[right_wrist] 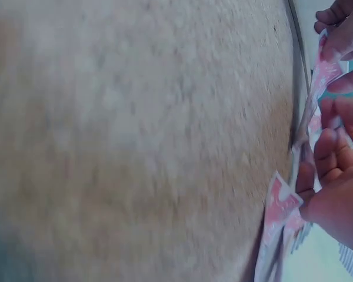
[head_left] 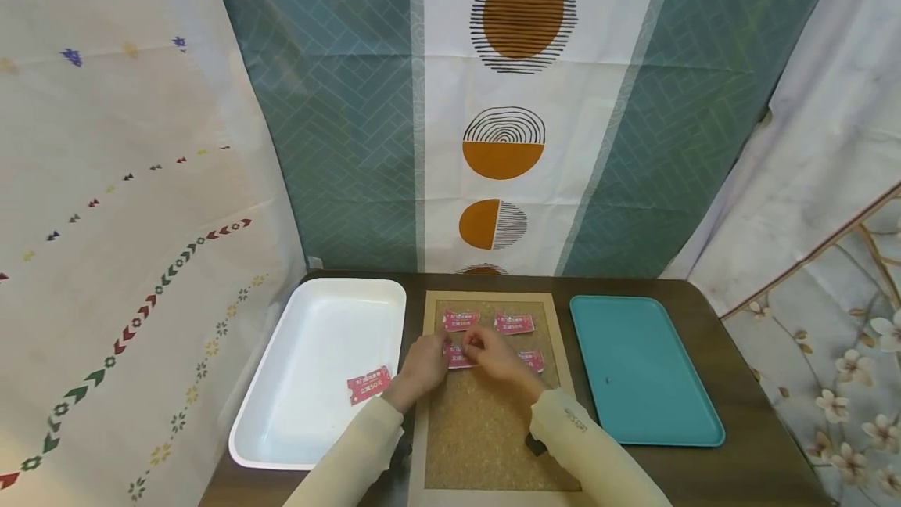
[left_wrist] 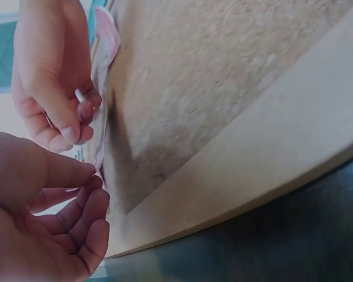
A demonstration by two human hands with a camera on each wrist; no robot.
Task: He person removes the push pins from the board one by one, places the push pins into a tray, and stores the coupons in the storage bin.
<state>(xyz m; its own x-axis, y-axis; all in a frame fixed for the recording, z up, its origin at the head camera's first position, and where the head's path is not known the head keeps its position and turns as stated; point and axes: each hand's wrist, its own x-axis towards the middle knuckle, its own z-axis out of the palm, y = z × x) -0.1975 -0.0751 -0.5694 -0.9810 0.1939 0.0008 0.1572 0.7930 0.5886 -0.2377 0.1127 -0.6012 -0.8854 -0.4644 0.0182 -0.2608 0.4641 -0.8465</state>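
Note:
A cork board with a pale wooden frame lies on the table. My left hand pinches the left edge of a pink paper coupon on the board, thumb against fingertip. Just right of it, my right hand is over the same coupon, fingers curled. In the left wrist view a small whitish object sits between the right hand's fingers; its kind is unclear. Two coupons lie above, left and right. Another coupon is partly hidden by the right hand.
To the left stands a white tray with one pink coupon inside. A teal tray lies to the right of the board. Patterned curtains hang behind and beside the dark table.

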